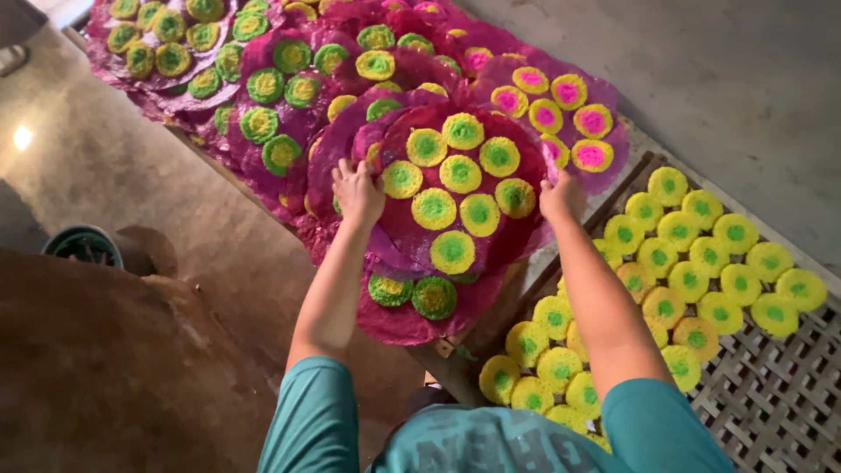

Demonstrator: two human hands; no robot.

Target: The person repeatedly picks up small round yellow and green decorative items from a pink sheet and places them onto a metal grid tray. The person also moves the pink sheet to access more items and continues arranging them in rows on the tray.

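Observation:
A large round magenta sheet [412,229] carries several yellow discs with green centres. My left hand [356,191] grips its left edge and my right hand [561,198] grips its right edge, both arms stretched forward. The sheet lies on top of other overlapping magenta sheets [289,131] of the same kind. Some of those bear green-and-yellow discs, others yellow discs with pink centres [569,114].
To the right, a woven lattice rack [771,394] holds several loose yellow-and-green discs [701,263]. The floor [745,79] is grey concrete. A dark round container [83,245] stands at the left, beside a brown mound [105,368].

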